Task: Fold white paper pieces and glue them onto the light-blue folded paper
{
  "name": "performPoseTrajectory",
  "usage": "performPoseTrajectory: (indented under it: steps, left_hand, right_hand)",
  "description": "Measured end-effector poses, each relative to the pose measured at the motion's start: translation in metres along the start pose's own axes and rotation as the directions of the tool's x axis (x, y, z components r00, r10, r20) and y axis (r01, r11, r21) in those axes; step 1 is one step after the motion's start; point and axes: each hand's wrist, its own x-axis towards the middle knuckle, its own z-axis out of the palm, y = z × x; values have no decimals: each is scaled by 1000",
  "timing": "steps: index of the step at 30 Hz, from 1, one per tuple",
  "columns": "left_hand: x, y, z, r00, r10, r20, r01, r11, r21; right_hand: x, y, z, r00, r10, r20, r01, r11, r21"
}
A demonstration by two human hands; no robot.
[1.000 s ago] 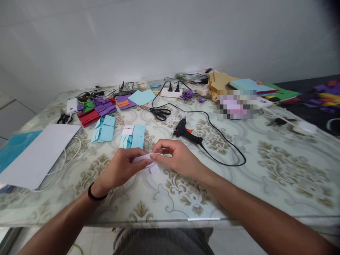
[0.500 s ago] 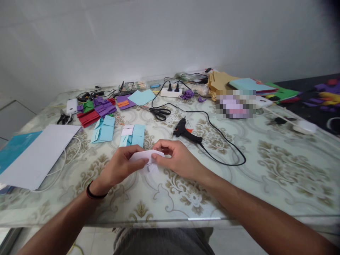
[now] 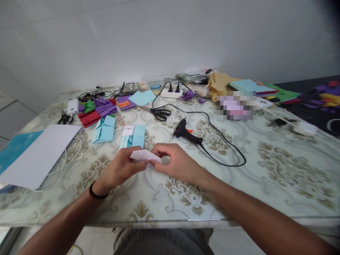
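Observation:
Between both hands is a small folded piece of pale paper point(image 3: 145, 155), held above the table close to its front. My left hand point(image 3: 124, 166) pinches its left part, thumb on the near side. My right hand point(image 3: 174, 161) grips its right end between thumb and fingers. Just beyond the hands lies a light blue folded paper point(image 3: 138, 134) with a pale pink square on it. Another light blue folded paper point(image 3: 106, 130) rests to its left. A black glue gun point(image 3: 187, 131) lies on its side to the right of these.
Black-handled scissors point(image 3: 160, 113) lie farther back, near a white power strip point(image 3: 171, 93). White sheets point(image 3: 42, 156) cover the left side. Red paper strips point(image 3: 90, 119) and purple strips sit in a pile. The glue gun's cord point(image 3: 225, 138) loops across the right. Brown paper point(image 3: 219, 85) stands behind.
The folded paper has tilted in my hands, its right end now lower, and its near flap shows less. My right thumb has moved slightly down and left along it.

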Motion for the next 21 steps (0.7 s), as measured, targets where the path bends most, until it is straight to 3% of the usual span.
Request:
performPoseTrajectory:
  steps: [4,10,15,21]
  left_hand:
    - [-1,6,5,1000,25,-2,-25,998,53]
    - [-4,14,8,994,96,-49,-92,993,79]
    - [-4,13,2,997,32,-63,-25,994,104]
    - [-2,11,-3,998,-68,12,67,992,111]
  right_hand:
    - [-1,-1,2,999,-36,-26,35,999,-41]
    - [-1,0,0,999,-38,-12,38,998,43]
    - [1,0,-8,1000,-24,-10,25,996,85]
    - [2,-1,-17,1000,-6,17,6,999,44]
